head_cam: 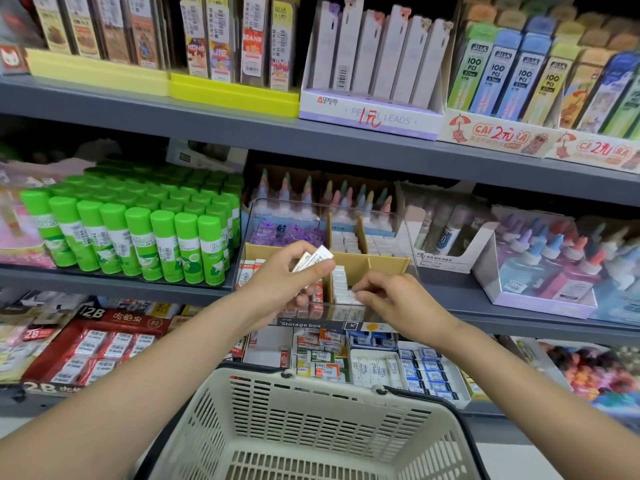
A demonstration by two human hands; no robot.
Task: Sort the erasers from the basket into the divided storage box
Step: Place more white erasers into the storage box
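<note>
— Where do the erasers sit?

— My left hand [294, 271] pinches a small stack of wrapped erasers [313, 258], their long axis running from 8 o'clock up to 2 o'clock, over the storage box [398, 233].

— And the other hand?

— My right hand [391, 294] is at 4 o'clock from the stack, fingers curled down on the white erasers [341, 284] in the middle compartment. It's nearer that slot, I'd judge. The basket [304, 420] lies at 6 o'clock.

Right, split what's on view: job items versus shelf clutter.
Job: erasers gripped in left hand; right hand touching white erasers; divided storage box; basket.
Clutter: glue sticks; pencil leads; liquid glue bottles.
</note>
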